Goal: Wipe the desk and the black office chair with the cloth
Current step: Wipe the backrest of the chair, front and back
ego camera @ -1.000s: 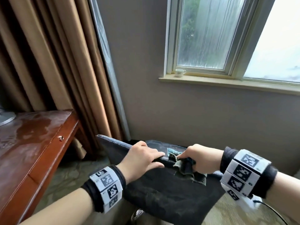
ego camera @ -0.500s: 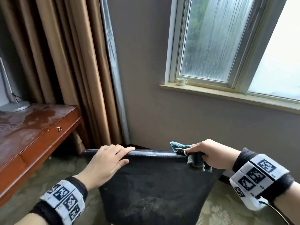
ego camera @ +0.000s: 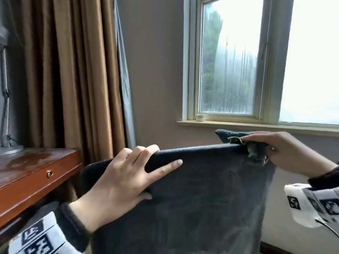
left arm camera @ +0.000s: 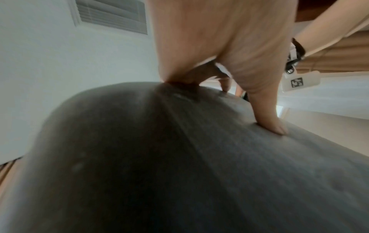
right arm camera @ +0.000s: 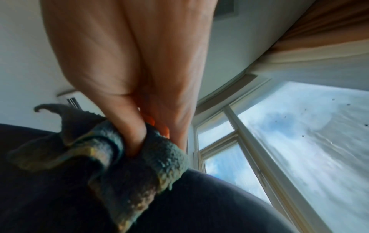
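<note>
Dark cuffs under white wristbands printed with black square markers.

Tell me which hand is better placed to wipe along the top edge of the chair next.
Right. The right hand already holds the cloth on the chair top edge, while the left hand only grips that edge, steadying it.

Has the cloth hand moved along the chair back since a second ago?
Yes. The right hand with the cloth has slid rightward along the chair back, away from the left hand, and now sits at the top right corner.
</note>
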`<action>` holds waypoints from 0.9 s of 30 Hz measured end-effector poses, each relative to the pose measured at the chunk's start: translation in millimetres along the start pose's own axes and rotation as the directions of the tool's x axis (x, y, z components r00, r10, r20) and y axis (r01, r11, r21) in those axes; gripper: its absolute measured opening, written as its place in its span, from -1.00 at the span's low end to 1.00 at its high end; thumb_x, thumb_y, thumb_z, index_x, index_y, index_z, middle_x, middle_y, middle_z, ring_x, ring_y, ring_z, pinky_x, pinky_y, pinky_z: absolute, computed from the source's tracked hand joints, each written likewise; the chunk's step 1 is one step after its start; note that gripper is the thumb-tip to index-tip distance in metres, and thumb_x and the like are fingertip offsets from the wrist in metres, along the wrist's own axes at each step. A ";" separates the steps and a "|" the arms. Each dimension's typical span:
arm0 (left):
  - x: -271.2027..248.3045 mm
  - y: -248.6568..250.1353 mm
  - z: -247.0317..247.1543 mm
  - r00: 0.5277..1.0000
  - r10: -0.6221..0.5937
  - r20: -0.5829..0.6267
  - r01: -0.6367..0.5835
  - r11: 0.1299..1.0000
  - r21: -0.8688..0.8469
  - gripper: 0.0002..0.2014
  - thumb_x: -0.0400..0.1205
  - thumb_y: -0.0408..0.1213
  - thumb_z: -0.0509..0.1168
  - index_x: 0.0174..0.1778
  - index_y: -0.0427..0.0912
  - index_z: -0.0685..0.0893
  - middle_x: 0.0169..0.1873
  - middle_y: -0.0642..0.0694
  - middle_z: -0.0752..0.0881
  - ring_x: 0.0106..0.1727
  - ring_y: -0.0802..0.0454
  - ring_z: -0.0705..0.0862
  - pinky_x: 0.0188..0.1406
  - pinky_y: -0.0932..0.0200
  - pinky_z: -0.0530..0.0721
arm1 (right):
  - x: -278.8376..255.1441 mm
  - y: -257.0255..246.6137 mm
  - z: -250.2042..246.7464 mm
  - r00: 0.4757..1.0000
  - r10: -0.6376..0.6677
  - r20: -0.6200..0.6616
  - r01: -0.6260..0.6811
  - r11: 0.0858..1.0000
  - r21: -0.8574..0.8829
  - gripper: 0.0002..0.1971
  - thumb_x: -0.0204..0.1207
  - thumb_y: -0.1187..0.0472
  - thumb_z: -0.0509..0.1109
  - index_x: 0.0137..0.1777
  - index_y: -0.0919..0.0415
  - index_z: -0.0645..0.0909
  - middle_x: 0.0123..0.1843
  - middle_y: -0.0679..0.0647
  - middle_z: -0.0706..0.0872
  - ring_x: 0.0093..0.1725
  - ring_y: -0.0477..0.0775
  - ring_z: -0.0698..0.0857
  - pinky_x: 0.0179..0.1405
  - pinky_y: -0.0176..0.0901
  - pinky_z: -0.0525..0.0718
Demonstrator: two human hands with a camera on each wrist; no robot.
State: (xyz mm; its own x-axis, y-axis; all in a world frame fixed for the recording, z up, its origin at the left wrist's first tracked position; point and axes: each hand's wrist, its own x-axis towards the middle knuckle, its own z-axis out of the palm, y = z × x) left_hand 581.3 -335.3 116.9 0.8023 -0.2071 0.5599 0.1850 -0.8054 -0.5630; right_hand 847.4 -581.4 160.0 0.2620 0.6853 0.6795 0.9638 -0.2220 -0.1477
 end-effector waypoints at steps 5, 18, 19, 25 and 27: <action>0.6 4.2 5.3 0.994 -0.020 -0.107 0.036 0.989 0.145 0.19 0.07 0.13 0.64 0.62 0.16 0.18 0.20 -0.30 0.55 0.06 -0.24 0.58 -0.05 -0.15 0.60 | -14.9 -0.2 18.0 0.981 0.033 -0.194 -0.041 0.998 -0.039 -0.39 0.35 0.75 0.11 0.25 0.24 0.68 -0.02 0.01 0.71 0.03 0.03 0.67 -0.02 -0.65 0.46; 8.7 19.8 5.9 0.982 -0.155 -0.109 0.173 0.969 0.178 0.14 0.23 0.08 0.59 0.55 0.27 -0.08 0.43 -0.32 0.37 0.38 -0.32 0.40 0.32 -0.25 0.33 | -99.2 -45.8 209.1 0.847 -0.105 -0.521 0.124 0.992 0.002 -0.10 0.21 0.68 0.08 0.63 0.29 0.08 0.64 0.27 0.12 0.63 0.29 0.11 0.57 0.15 0.27; 10.8 18.6 8.2 0.982 -0.144 -0.119 0.166 0.966 0.197 0.14 0.22 0.09 0.59 0.55 0.26 -0.06 0.42 -0.33 0.38 0.37 -0.32 0.42 0.29 -0.25 0.35 | -106.3 -58.6 233.1 0.859 -0.120 -0.497 0.140 0.990 0.003 -0.13 0.23 0.63 0.04 0.63 0.29 0.04 0.63 0.24 0.14 0.63 0.29 0.12 0.51 0.30 0.30; 16.9 18.6 14.8 0.983 -0.035 -0.181 0.086 0.956 0.281 0.03 0.24 0.18 0.53 0.62 0.15 0.20 0.44 -0.31 0.43 0.35 -0.29 0.50 0.23 -0.21 0.46 | -109.0 -93.3 276.9 0.845 -0.257 -0.469 0.193 0.964 -0.181 -0.34 0.44 0.35 0.04 0.60 0.14 0.20 0.65 0.16 0.13 0.64 0.18 0.10 0.49 0.14 0.28; 8.2 17.4 17.3 0.976 0.007 -0.219 0.064 0.947 0.315 -0.10 0.36 0.24 0.38 0.62 0.12 0.24 0.55 -0.27 0.33 0.48 -0.23 0.41 0.33 -0.18 0.36 | -97.6 -80.9 255.1 0.816 -0.200 -0.543 0.177 0.980 -0.095 -0.30 0.43 0.50 0.01 0.60 0.09 0.24 0.68 0.25 -0.01 0.66 0.28 0.00 0.56 0.19 0.26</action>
State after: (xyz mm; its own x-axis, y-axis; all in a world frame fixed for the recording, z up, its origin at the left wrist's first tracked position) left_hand 600.9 -341.4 101.2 0.6595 -0.3292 0.6758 0.4054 -0.6014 -0.6885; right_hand 756.5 -453.4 -77.7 -0.0062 0.2270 0.9739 0.9858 -0.1622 0.0440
